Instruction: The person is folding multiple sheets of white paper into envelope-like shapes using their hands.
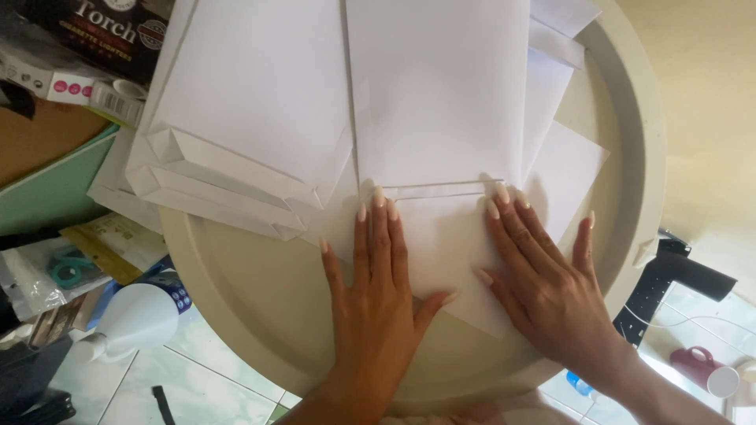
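Observation:
My left hand (378, 291) lies flat, fingers together, on a folded white paper sheet (441, 252) on a round cream table (260, 291). My right hand (543, 275) presses flat on the same sheet's right side, fingertips at the fold line near a larger white folded paper (437, 86) above. Neither hand grips anything; both press down on the paper.
Several folded white paper bags (252, 102) lie stacked at the table's upper left. A white spray bottle (134, 319), scissors in a plastic pack (67, 267) and boxes (79, 47) sit left of the table. A black object (677, 275) and a red cup (697, 366) are at right, over a tiled floor.

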